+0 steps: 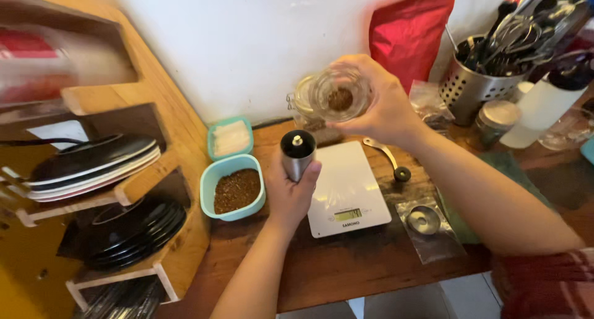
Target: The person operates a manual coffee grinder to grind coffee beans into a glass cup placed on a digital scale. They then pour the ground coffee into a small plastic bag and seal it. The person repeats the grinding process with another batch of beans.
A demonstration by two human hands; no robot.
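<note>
My left hand (289,192) grips a steel cylinder-shaped hand grinder (297,153), upright with its top uncovered, just left of a white kitchen scale (346,192). My right hand (378,102) holds a small clear glass cup (337,95) tipped toward me above the grinder; a little brown ground or bean matter sits in its bottom. A glass jar (303,105) stands right behind the cup. The grinder's crank handle (388,158) lies on the table to the right of the scale.
A teal tub of brown grounds (234,189) and a smaller teal tub (230,137) sit left of the grinder. A wooden rack holds plates (93,164). A red bag (411,31), steel utensil holder (476,77), white bottle (544,105) and a metal lid on a plastic bag (424,220) stand right.
</note>
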